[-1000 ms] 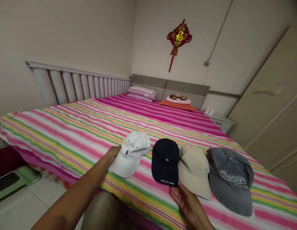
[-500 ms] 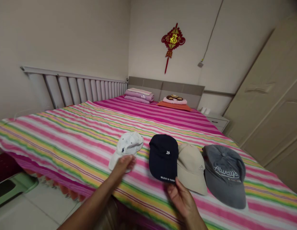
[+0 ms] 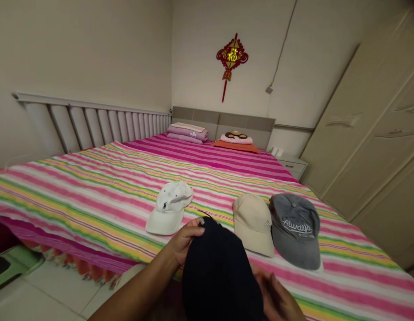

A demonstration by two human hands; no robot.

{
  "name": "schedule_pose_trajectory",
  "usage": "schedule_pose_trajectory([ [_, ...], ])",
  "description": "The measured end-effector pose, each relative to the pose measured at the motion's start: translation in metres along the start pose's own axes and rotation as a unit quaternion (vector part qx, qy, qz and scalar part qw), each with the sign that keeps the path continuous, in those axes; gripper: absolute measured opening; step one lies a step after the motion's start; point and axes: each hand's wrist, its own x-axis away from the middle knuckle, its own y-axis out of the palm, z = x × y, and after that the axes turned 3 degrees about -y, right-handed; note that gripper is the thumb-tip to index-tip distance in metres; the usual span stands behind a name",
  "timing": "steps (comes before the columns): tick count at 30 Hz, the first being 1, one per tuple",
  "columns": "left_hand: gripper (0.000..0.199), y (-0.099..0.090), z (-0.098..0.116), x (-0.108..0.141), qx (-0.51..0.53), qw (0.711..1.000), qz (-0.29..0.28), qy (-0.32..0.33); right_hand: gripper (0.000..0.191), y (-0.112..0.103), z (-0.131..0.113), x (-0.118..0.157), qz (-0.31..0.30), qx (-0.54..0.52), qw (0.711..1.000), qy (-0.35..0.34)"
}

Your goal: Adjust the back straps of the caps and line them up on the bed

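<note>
A dark navy baseball cap (image 3: pixel 220 267) is lifted close in front of me, its crown turned toward me. My left hand (image 3: pixel 188 238) pinches the cap's upper left edge between thumb and fingers. At the cap's lower right side, my right hand (image 3: pixel 275 294) grips it, its fingertips partly hidden behind the fabric. On the bed beyond lie a white cap (image 3: pixel 170 207) with a small dark logo, a beige cap (image 3: pixel 253 223), and a grey cap (image 3: pixel 297 229) with "Always" lettering. The beige and grey caps lie side by side.
A striped blanket (image 3: pixel 103 191) covers the bed. Folded purple bedding (image 3: pixel 186 133) and an orange pillow (image 3: pixel 233 146) lie by the headboard (image 3: pixel 240 127). A radiator (image 3: pixel 103 122) lines the left wall, a wardrobe (image 3: pixel 367 129) the right. A green object (image 3: pixel 18 263) stands at lower left.
The navy cap has come up off the bed toward me and turned. My left hand has moved from the white cap to the navy cap. The view has shifted slightly right.
</note>
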Motion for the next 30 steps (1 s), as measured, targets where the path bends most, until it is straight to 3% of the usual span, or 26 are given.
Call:
schedule_pose_trajectory([
  [2,0.014,0.01,-0.009,0.002,-0.024,0.999,0.0,-0.031,0.05,0.017,-0.021,-0.007,-0.031,-0.03,0.999,-0.012],
  [5,0.014,0.019,-0.016,0.005,-0.074,0.995,0.024,-0.057,0.029,0.041,-0.04,-0.021,0.005,0.02,1.0,-0.003],
  [7,0.014,0.022,-0.015,0.008,-0.112,0.99,0.044,-0.077,0.026,0.05,-0.045,-0.026,0.024,0.068,0.997,-0.007],
  [12,0.022,0.026,-0.01,0.015,-0.191,0.974,0.067,-0.1,0.03,0.057,-0.05,-0.028,0.043,0.147,0.988,-0.017],
  [15,0.019,0.029,-0.011,0.016,-0.179,0.976,0.051,-0.11,0.031,0.06,-0.052,-0.027,0.045,0.161,0.986,-0.008],
  [20,0.022,0.032,-0.019,0.015,-0.174,0.977,0.085,-0.084,0.028,0.062,-0.05,-0.027,0.055,0.158,0.985,-0.043],
  [22,0.022,0.032,-0.018,0.015,-0.161,0.98,0.09,-0.076,0.026,0.059,-0.049,-0.029,0.071,0.119,0.988,-0.067],
  [25,0.022,0.03,-0.012,0.017,-0.128,0.985,0.103,-0.043,0.024,0.049,-0.049,-0.035,0.099,-0.024,0.991,-0.091],
  [28,0.023,0.026,-0.005,0.02,-0.098,0.988,0.116,-0.006,0.024,0.034,-0.051,-0.044,0.163,-0.142,0.97,-0.11],
  [30,0.021,0.022,-0.001,0.022,-0.085,0.988,0.126,0.012,0.023,0.025,-0.047,-0.048,0.195,-0.157,0.962,-0.109],
])
